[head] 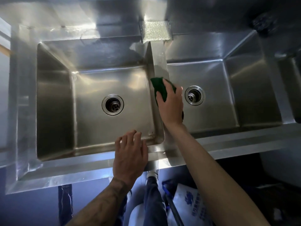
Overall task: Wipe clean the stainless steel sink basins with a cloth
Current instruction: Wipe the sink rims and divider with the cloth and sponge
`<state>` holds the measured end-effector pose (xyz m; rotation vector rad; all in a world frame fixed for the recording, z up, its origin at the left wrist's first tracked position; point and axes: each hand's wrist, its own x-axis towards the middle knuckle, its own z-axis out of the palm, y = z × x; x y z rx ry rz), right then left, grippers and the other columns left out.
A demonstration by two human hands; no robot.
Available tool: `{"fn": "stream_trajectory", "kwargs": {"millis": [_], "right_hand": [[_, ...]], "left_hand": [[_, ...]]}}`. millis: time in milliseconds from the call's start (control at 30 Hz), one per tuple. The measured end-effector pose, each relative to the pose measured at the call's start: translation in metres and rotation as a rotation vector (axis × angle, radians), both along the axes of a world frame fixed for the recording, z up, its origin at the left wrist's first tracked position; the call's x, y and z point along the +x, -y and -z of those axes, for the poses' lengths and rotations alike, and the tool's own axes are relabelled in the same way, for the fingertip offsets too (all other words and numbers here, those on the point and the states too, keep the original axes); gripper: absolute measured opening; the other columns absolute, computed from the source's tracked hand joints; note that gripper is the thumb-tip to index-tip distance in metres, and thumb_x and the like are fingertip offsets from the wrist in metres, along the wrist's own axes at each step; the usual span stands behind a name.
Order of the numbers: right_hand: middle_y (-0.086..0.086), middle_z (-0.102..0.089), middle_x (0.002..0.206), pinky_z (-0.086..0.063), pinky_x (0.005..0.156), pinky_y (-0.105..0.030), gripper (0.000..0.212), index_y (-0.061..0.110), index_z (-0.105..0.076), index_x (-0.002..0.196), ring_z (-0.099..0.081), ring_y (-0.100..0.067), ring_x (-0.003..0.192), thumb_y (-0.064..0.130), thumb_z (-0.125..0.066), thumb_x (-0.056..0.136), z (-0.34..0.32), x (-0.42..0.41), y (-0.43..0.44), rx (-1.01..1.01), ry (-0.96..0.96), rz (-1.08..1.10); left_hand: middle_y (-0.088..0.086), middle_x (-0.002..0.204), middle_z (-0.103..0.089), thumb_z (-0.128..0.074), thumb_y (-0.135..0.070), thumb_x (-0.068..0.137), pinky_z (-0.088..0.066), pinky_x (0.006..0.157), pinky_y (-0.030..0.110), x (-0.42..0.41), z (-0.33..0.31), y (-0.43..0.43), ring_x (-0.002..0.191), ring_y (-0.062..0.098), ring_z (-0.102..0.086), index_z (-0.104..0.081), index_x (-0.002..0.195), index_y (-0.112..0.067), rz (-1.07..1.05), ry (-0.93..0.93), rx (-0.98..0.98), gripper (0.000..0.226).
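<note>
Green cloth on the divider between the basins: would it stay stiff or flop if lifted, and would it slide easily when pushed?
Probably floppy: the green cloth bends over the edge of the divider where the right hand grips it. Likely light, since one hand alone holds it. The steel above it looks wet, so it may slide readily.

One head-worn camera looked steeply down from above the sink (pixel 97 162) front rim, at close range; the left basin (pixel 91 124), right basin (pixel 216 111) and floor (pixel 40 209) below were framed.
</note>
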<state>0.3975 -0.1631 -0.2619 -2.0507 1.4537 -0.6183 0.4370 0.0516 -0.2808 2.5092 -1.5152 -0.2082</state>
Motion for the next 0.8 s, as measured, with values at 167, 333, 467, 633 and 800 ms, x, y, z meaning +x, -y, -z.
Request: {"fn": "stream_trajectory", "kwargs": {"millis": [167,333,467,633,800], "right_hand": [[-0.011,-0.054,0.124,-0.048,0.093,-0.033,0.045,0.025,-0.058,0.139,-0.059,-0.03,0.106,0.023,-0.062,0.094,0.006,0.029,0.041,0.001,0.023,0.021],[-0.01,-0.051,0.123,-0.042,0.088,-0.024,0.047,0.025,-0.06,0.139,-0.06,-0.029,0.105,0.021,-0.063,0.092,0.008,0.064,0.095,0.026,0.032,-0.032],[-0.01,-0.054,0.12,-0.043,0.084,-0.024,0.046,0.026,-0.061,0.136,-0.061,-0.031,0.101,0.017,-0.061,0.09,0.013,0.057,0.084,-0.005,0.032,-0.037],[-0.015,-0.048,0.121,-0.041,0.091,-0.029,0.046,0.018,-0.058,0.14,-0.058,-0.034,0.105,0.021,-0.061,0.094,0.01,0.083,0.128,0.049,0.026,-0.074],[-0.014,-0.053,0.117,-0.035,0.08,-0.021,0.045,0.02,-0.064,0.134,-0.06,-0.031,0.098,0.02,-0.061,0.089,0.021,0.077,0.113,-0.03,0.041,-0.023]], "left_hand": [[0.01,0.126,-0.065,-0.05,-0.027,0.101,-0.044,0.103,0.048,0.0,0.0,0.001,0.112,0.034,-0.063,-0.066,0.119,-0.012,0.011,0.013,-0.003,0.028],[0.009,0.125,-0.066,-0.053,-0.027,0.099,-0.044,0.105,0.048,0.0,0.002,0.002,0.115,0.033,-0.063,-0.066,0.12,-0.012,0.006,0.006,-0.005,0.03],[0.009,0.127,-0.065,-0.052,-0.029,0.099,-0.044,0.106,0.049,0.0,0.002,0.0,0.117,0.032,-0.062,-0.067,0.123,-0.013,0.005,-0.01,-0.002,0.032],[0.008,0.128,-0.066,-0.054,-0.029,0.097,-0.044,0.107,0.049,-0.002,0.005,0.001,0.117,0.031,-0.062,-0.068,0.124,-0.013,-0.013,-0.016,-0.007,0.034],[0.009,0.127,-0.065,-0.054,-0.029,0.099,-0.046,0.105,0.049,0.0,0.004,0.0,0.115,0.031,-0.061,-0.067,0.123,-0.012,-0.005,-0.034,0.005,0.032]]}}
